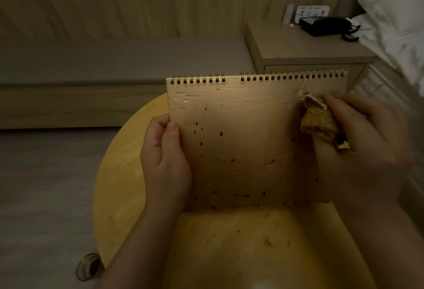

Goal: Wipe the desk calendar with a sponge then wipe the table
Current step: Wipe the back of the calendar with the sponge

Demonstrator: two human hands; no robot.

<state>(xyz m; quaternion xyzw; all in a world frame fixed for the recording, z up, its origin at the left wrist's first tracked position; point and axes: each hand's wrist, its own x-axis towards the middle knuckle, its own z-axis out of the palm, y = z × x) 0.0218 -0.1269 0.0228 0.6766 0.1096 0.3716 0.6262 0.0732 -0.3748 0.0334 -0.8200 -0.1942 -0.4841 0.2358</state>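
Note:
A spiral-bound desk calendar stands upright on the round yellow wooden table, its tan cardboard face speckled with reddish-brown spots. My left hand grips its left edge, thumb on the front. A yellow sponge is pressed against the calendar's upper right area, with my right hand closed around it. Wet streaks show near the top of the face.
Brown smears mark the tabletop in front of the calendar. A bedside cabinet with a black telephone stands behind, a bed with white pillows at right. A low bench runs along the wall. A small round object lies on the floor.

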